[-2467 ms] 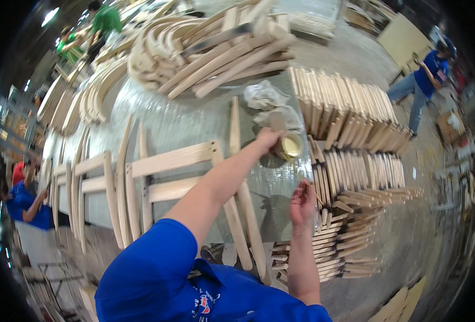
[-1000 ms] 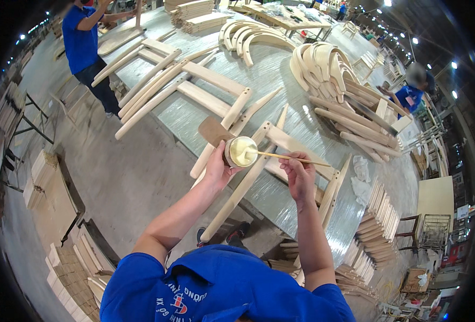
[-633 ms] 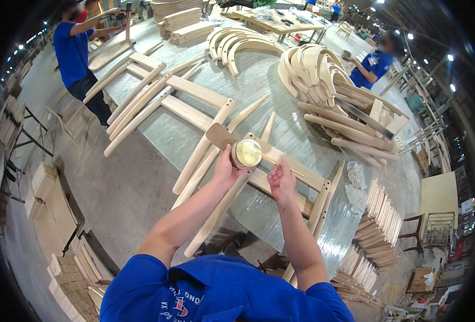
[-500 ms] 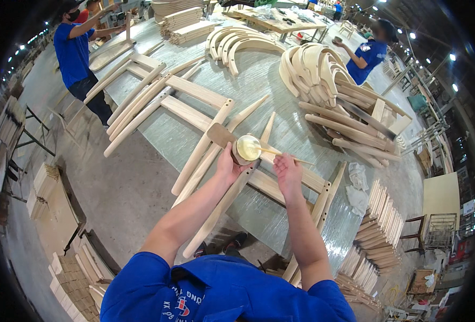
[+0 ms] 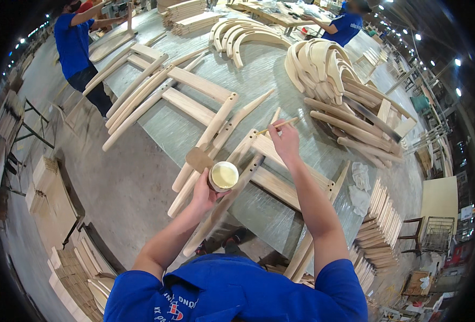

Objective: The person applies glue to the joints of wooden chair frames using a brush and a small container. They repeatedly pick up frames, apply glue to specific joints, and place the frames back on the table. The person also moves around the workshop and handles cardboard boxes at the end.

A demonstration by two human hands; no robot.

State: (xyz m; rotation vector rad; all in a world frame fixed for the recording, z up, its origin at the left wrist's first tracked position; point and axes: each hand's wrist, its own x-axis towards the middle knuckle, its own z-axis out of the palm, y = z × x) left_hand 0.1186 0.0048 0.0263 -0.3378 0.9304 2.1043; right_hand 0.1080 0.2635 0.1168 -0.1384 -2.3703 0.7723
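My left hand [image 5: 204, 192] is closed around a round pot [image 5: 224, 176] of pale yellow, glue-like paste. A flat brown wooden piece [image 5: 199, 160] juts out beside the pot, also at that hand. Pinched in my right hand [image 5: 285, 142] is a thin wooden stick [image 5: 291, 121]. Its tip is at the drilled end of a pale wooden chair leg [image 5: 242, 147]; whether it enters a hole I cannot tell. That leg belongs to a frame with a crossrail [image 5: 288, 161], lying on the table [image 5: 259, 214]. The pot is held over the legs, left of the frame.
More leg frames [image 5: 194, 110] lie to the left. Curved wooden parts [image 5: 248, 37] and a pile of bent pieces [image 5: 320, 70] stand farther back. White rags [image 5: 360, 188] lie at the right edge, near stacked sticks [image 5: 382, 220]. Co-workers in blue [image 5: 76, 48] stand across the table.
My left hand has drawn the pot down and left. The stick has come out of the pot, and my right hand has carried it up to the leg's drilled end.
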